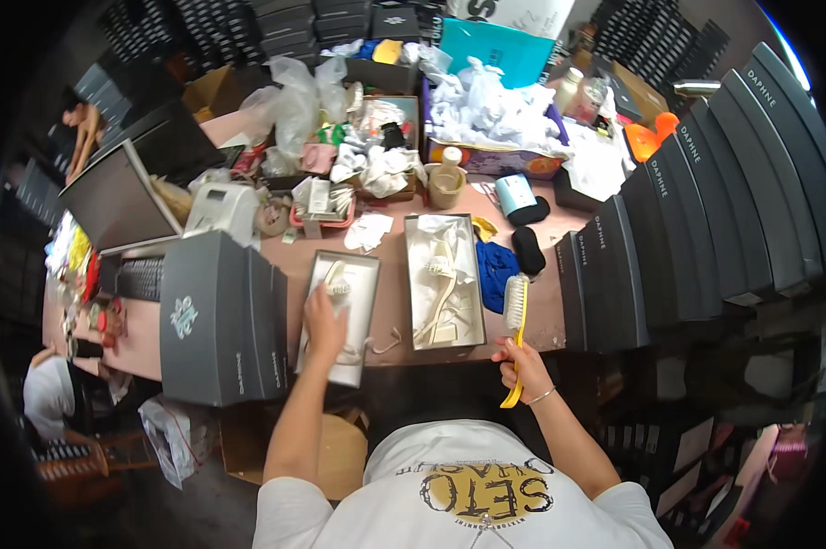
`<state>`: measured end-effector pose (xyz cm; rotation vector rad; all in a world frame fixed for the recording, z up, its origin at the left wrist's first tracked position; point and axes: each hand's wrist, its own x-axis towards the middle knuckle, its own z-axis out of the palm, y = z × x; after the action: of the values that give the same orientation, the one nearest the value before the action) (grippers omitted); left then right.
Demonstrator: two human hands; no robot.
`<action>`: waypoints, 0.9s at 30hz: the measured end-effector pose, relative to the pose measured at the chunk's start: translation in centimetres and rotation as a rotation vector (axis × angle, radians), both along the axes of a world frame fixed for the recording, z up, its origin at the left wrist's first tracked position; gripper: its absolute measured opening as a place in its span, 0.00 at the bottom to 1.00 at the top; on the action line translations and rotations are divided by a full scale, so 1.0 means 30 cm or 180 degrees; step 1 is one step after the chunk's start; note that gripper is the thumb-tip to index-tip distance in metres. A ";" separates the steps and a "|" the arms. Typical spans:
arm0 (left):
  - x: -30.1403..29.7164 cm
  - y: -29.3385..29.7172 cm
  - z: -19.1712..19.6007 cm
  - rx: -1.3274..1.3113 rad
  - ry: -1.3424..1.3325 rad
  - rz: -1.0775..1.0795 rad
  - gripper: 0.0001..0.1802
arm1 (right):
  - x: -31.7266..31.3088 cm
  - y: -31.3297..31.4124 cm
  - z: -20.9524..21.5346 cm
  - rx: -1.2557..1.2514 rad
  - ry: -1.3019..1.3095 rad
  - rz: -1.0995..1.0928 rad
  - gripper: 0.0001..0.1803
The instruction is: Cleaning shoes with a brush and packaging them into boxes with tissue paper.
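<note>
Reaching into the open shoebox (338, 316) at the near edge of the tabletop (390, 274), my left hand (324, 318) lies flat, fingers loosely spread, on the cream strappy shoe (340, 284) and its paper; I can't tell whether it actually grips anything. My right hand (521, 361) is closed round the yellow handle of a white-bristled brush (514, 320), held upright just off the near edge, bristle head over the tabletop.

Risks as I judge them:
- That shoebox sits right at the near edge, a loose strap (387, 343) already trailing out toward me. A pull on the shoe could drag the box off the tabletop.
- The brush head is close to the second open box (444, 279) with its own pale shoe (442, 284); a careless swing could knock that box or scuff the shoe.
- The blue cloth (495, 270) lies just beside the brush and could snag on the bristles.
- The grey closed shoebox (219, 316) stands touching or nearly touching the left side of my box, so little room there; an elbow nudge could tip it.
- The stack of dark boxes (697, 210) at the right edge leans in a fan; a bump from my right arm could start a slide.
- The far half of the tabletop is cluttered with plastic bags (486, 101), a beige cup (445, 183) and a tape roll (515, 194), so pushing anything away from me would topple something.
</note>
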<state>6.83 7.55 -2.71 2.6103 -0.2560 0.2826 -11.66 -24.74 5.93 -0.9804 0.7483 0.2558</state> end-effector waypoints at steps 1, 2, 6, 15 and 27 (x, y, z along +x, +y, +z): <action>-0.025 -0.095 0.038 -0.0647 0.0189 -0.0451 0.30 | 0.000 0.002 -0.003 -0.0064 0.0004 -0.0030 0.15; -0.056 -0.196 0.035 -0.1149 0.0426 -0.1114 0.30 | -0.007 0.008 -0.006 -0.0125 0.0036 -0.0032 0.16; -0.062 -0.542 -0.040 -0.0489 0.1577 -0.1606 0.28 | 0.015 0.029 0.040 -0.0480 -0.0039 0.0178 0.24; 0.022 -0.519 -0.021 -0.2613 0.2419 -0.0823 0.13 | 0.149 -0.201 -0.036 -0.1444 -0.0851 0.0097 0.26; -0.133 -0.400 0.367 -0.2997 0.3269 -0.0980 0.05 | 0.493 -0.430 0.001 -0.5748 -0.1247 0.2743 0.17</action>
<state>2.84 -4.47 8.30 1.4761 -0.1002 -0.8314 3.13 -37.63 5.97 -2.9567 -0.0704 0.0434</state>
